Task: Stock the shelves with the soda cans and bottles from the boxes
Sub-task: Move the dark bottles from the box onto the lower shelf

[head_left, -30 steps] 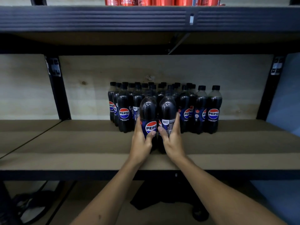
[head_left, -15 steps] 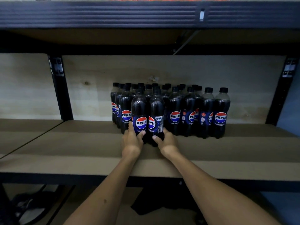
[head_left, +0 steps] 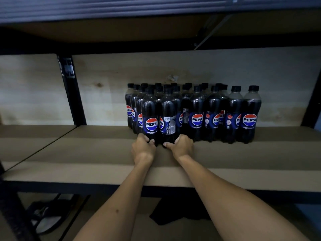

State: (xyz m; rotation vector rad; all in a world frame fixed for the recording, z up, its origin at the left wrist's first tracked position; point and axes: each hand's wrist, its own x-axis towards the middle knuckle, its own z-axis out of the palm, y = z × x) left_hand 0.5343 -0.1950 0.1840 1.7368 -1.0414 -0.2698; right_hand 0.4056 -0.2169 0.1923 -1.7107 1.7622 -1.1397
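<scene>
A: What's the step in hand?

B: Setting down. The wooden shelf [head_left: 225, 153] fills the view, and on it, from about 12 to 2 o'clock of the hands, stands the block of Pepsi bottles [head_left: 213, 112] against the back board [head_left: 208, 70]. Two more stand upright at the block's front left corner: the left bottle [head_left: 150, 117] and the right bottle [head_left: 168, 117], touching each other.

A: And the hands?

B: The left hand [head_left: 143, 150] has its fingers curled round the base of the left bottle; the right hand [head_left: 181, 146] is curled round the base of the right one. Both bottles look seated on the board.

A: So what next?

B: I'd judge the grips need loosening and the hands drawn back toward 6 o'clock without tipping the pair, then a return to the boxes, which aren't in view.

A: Anything in the way?

B: The black upright post [head_left: 72, 91] at 10 o'clock is well apart. The upper shelf [head_left: 121, 9] at 12 o'clock hangs low over the caps, so lifting out high would be tight. Below, at 7 o'clock, a sandal [head_left: 46, 216] lies on the floor, and a dark shape [head_left: 173, 213] at 6 o'clock I cannot identify.
</scene>
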